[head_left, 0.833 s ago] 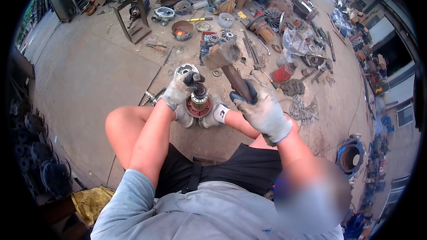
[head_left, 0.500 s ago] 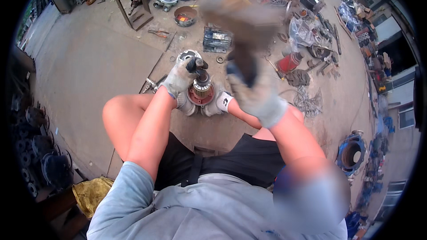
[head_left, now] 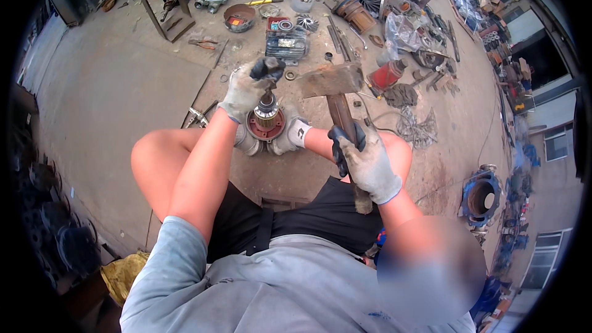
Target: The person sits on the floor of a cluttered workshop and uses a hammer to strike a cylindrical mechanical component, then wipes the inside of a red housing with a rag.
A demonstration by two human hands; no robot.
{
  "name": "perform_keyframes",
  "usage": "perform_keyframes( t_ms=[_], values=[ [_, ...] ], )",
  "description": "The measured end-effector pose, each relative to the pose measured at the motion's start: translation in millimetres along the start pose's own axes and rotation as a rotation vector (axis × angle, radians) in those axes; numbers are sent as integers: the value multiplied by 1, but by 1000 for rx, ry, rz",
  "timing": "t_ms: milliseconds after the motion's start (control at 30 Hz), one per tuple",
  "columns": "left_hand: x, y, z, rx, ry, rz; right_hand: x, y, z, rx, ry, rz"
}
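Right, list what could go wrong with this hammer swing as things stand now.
1. The left hand grips the dark tool on top of the motor rotor, close to the raised hammer; a glancing blow could hit its fingers.
2. The rotor is steadied only between the feet, so it might tip under a blow.
3. The right hand grips the handle in a loose-looking glove; it could slip.

Grey gloves with black fingertips cover the left hand and right hand. The hammer is rusty brown; the motor flange red; the floor grey.
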State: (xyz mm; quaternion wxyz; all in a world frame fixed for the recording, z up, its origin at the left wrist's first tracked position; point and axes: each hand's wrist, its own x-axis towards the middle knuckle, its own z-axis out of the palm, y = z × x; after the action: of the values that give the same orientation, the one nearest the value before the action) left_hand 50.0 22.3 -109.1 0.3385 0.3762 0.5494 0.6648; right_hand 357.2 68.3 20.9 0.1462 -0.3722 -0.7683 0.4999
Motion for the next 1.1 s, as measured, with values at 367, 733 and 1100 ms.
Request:
perform_keyframes(
  t_ms=[367,733,1100],
  values=[
    [3,-5,3,70,-50,-40,8,-20,-3,-68,18,-86],
    [-2,-27,-2,217,-58,-62,28,-76,-23,83,189,-421],
    [3,-12,9,428,52,12,92,14,29,-591,-244,-231]
  ],
)
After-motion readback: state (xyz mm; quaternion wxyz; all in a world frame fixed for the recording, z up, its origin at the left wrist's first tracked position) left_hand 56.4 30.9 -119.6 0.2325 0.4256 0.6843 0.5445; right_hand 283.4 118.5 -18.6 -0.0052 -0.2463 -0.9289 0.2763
